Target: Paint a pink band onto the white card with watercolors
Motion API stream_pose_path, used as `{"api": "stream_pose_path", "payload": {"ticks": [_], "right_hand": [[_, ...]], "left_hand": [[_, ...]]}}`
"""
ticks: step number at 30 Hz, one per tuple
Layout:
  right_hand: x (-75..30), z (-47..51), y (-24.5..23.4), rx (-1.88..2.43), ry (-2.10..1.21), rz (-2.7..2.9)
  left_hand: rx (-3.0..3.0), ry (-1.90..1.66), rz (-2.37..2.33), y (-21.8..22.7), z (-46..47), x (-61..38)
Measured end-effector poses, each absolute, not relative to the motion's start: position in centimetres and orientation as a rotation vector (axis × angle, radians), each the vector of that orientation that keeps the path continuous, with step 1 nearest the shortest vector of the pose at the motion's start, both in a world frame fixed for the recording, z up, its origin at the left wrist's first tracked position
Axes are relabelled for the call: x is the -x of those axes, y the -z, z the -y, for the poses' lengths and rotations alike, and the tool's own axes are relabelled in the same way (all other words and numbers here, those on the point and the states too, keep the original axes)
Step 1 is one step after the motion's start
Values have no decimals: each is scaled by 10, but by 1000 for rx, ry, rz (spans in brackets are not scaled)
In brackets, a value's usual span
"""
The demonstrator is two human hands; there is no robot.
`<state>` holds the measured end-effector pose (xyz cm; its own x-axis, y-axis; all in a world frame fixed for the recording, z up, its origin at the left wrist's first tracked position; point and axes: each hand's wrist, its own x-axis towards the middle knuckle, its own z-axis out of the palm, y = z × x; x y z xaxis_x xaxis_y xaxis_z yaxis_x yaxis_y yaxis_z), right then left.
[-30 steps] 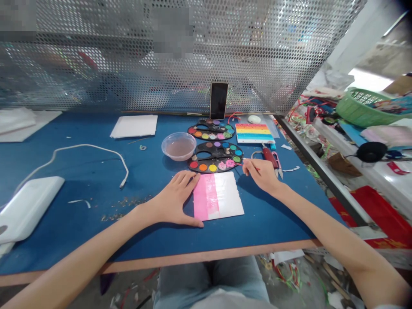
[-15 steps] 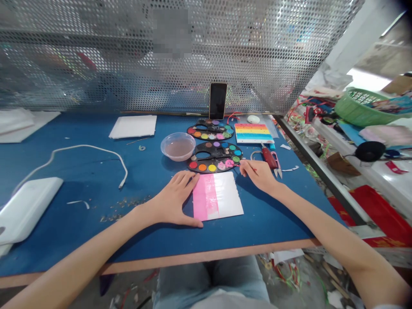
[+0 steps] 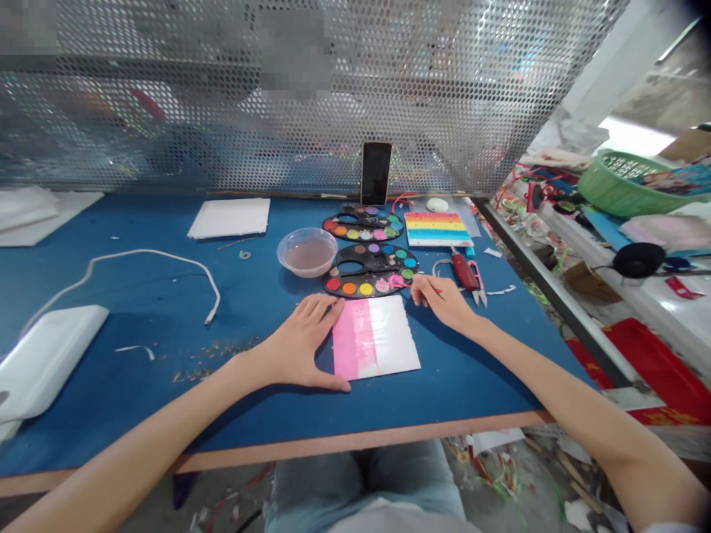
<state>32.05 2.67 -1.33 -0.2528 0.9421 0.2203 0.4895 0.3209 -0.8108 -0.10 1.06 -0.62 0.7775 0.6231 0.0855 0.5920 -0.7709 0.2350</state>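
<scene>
"While my left hand spreads, gripping nothing, along the pink-and-white board's left edge near the table's front edge, what could fail?"

"My right hand pinches a brush by the nearer palette; overloaded, it could drip pink onto bare white."

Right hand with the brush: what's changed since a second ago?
The right hand edged slightly left toward the pink paint on the near palette, still holding the brush. The left hand and the partly pink board stayed put; nothing was let go.

a blue table bears palettes, bowl, half-pink board, cable.
</scene>
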Motion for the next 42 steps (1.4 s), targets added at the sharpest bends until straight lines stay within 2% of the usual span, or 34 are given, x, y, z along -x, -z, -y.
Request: {"api": "stream_pose_path", "payload": {"ticks": [17,42], "right_hand": [[-320,-27,7,1231,-966,1685],[-323,-26,7,1316,-777,1636]], "left_hand": [[-2782,-213,-973,4,-10,0],[-2772,-219,-973,4,-10,0]]}}
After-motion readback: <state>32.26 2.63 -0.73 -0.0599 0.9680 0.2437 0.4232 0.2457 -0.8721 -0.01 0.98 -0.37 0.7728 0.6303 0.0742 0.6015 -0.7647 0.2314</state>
